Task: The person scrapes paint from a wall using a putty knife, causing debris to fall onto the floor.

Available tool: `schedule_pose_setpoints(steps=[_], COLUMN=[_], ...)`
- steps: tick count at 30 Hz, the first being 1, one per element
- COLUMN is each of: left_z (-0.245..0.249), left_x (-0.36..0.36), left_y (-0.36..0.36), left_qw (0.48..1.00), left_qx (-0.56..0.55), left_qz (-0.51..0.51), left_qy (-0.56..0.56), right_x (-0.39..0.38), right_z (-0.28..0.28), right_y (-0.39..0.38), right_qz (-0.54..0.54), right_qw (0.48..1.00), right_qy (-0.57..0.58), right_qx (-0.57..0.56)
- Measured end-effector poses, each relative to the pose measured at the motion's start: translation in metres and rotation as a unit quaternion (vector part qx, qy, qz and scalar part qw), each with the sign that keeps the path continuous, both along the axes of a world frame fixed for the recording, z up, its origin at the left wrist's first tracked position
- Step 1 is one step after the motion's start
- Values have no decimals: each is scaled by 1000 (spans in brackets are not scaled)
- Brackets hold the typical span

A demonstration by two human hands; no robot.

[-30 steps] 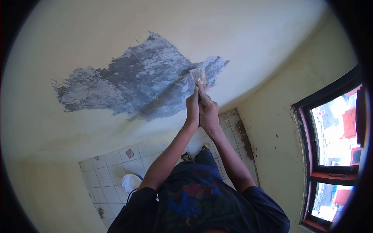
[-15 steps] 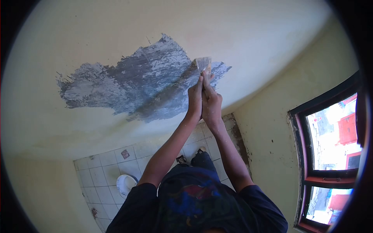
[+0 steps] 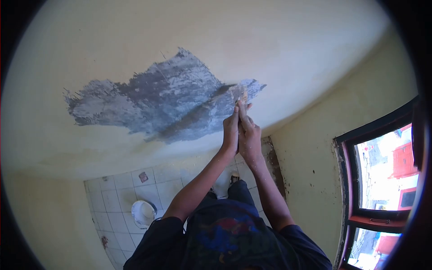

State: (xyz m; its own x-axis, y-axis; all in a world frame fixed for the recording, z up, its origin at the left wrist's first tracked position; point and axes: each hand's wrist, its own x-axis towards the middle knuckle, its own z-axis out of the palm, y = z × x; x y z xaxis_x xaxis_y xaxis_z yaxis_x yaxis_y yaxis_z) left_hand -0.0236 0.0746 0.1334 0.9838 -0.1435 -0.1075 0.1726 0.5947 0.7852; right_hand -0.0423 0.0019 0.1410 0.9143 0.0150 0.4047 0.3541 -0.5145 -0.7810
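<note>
A putty knife (image 3: pixel 238 93) has its flat blade against the wall, over the right part of a scraped grey patch (image 3: pixel 166 96). My right hand (image 3: pixel 250 135) is wrapped around the handle, with fingers stretched along it towards the blade. My left hand (image 3: pixel 231 131) presses against the right one from the left side, its fingertips at the handle. Most of the handle is hidden between both hands. Cream paint with ragged edges surrounds the grey patch.
A white bucket (image 3: pixel 144 213) stands on the tiled floor (image 3: pixel 168 191) at lower left. To the right is a side wall (image 3: pixel 306 148) with a dark-framed window (image 3: pixel 353 175). One shoe (image 3: pixel 234 178) shows below my hands.
Both hands and the putty knife have moved down along the right part of the grey patch. The view has shifted slightly.
</note>
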Motion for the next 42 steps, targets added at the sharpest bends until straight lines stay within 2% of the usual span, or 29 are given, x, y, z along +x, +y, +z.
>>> schedule_pose_setpoints(steps=[2,4,5,7,8,9,10,11,12,14,17,20,22,23,24,27,29,30,32,33,35,36,38,39,42], left_z=[7,5,-7,-24,-29,-8,-8,-10,-9,-7,-2,3,1,-2,-5,-2,9,14,21,15,8,8,5,8,5], left_x=[1,-2,7,15,22,17,16,14,15,26,35,32,32,34,34,38,25,28,36,39,39,38,35,40,45], left_y=[-8,-15,-19,-24,-26,-29,-34,-41,-48,-58,-66,-74,-76,-77,-77,-77,-80,-79,-75,-72,-78,-80,-84,-84,-68], left_qw=[1000,995,994,991,988,989,988,995,999,997,989,974,978,981,981,981,986,987,980,983,984,983,981,979,980], left_qx=[-2,-91,-97,-118,-133,-119,-120,-82,-44,-51,-98,-190,-161,-136,-136,-106,-23,-23,-59,-8,-49,-85,-80,-75,-78], left_qz=[9,-12,4,32,43,66,78,53,26,56,103,124,129,133,133,161,165,161,188,180,173,162,173,188,181], left_qy=[-26,37,43,54,60,60,59,36,11,-11,-31,6,21,40,44,26,7,4,22,16,20,30,41,40,8], right_x=[3,7,10,24,28,25,20,17,23,37,51,48,45,47,46,46,41,43,46,42,49,50,42,49,57], right_z=[3,2,2,4,5,4,2,-4,-6,-8,15,14,8,7,8,11,7,15,33,27,20,23,28,27,17], right_y=[-16,-33,-34,-29,-33,-39,-48,-59,-66,-73,-78,-94,-101,-98,-93,-88,-97,-92,-80,-83,-84,-88,-100,-94,-77], right_qz=[21,60,76,47,60,84,106,116,126,116,162,190,197,183,183,170,169,165,147,145,145,145,143,157,136], right_qw=[1000,996,994,975,975,987,992,992,991,987,985,981,980,980,980,985,985,985,986,985,988,988,983,984,987], right_qy=[-14,-1,3,137,130,69,11,17,16,-57,-6,12,15,73,77,30,-19,-23,81,87,-7,-9,104,63,43], right_qx=[1,-69,-73,-167,-168,-118,-65,-50,-48,-91,-62,-37,-28,-5,-5,-7,-36,-36,-17,-20,-51,-52,-48,-62,-68])
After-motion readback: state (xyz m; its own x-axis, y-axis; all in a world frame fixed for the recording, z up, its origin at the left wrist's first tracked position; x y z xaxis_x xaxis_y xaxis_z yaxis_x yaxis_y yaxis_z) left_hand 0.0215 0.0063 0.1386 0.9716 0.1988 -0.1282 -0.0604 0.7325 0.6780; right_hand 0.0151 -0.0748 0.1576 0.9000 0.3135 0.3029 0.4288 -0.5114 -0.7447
